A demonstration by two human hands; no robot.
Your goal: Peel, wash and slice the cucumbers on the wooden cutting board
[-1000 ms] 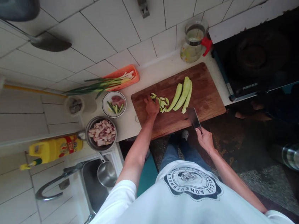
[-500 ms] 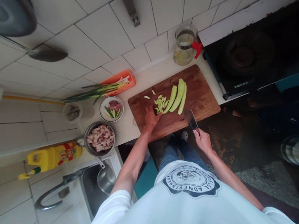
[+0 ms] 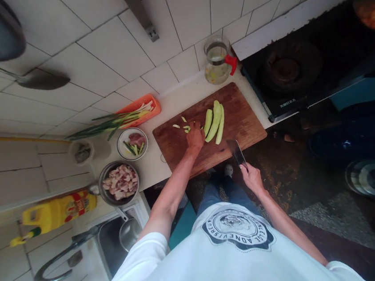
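Observation:
My left hand (image 3: 195, 137) is on the wooden cutting board (image 3: 239, 124), its fingers curled down over a heap of cut pale green vegetable pieces (image 3: 187, 129). Most of the heap is hidden under the hand; a few slices lie loose past the fingertips. Just right of it rest three long pale green vegetable strips (image 3: 217, 118), side by side. In my right hand (image 3: 252, 178) is the handle of a cleaver (image 3: 236, 152). Its blade points up and left, by the board's near edge.
Left of the board stand a plate (image 3: 132, 144) with meat and cut greens, a pot of raw meat chunks (image 3: 120, 182) and an orange basket (image 3: 144, 111) of scallions. A glass jug (image 3: 217, 61) is behind the board. The stove (image 3: 287, 69) lies right, the sink (image 3: 113, 242) lower left.
My left hand has moved from the left side of the cut pieces to on top of them, curling over the heap. The cleaver stays in my right hand. The view has shifted slightly right.

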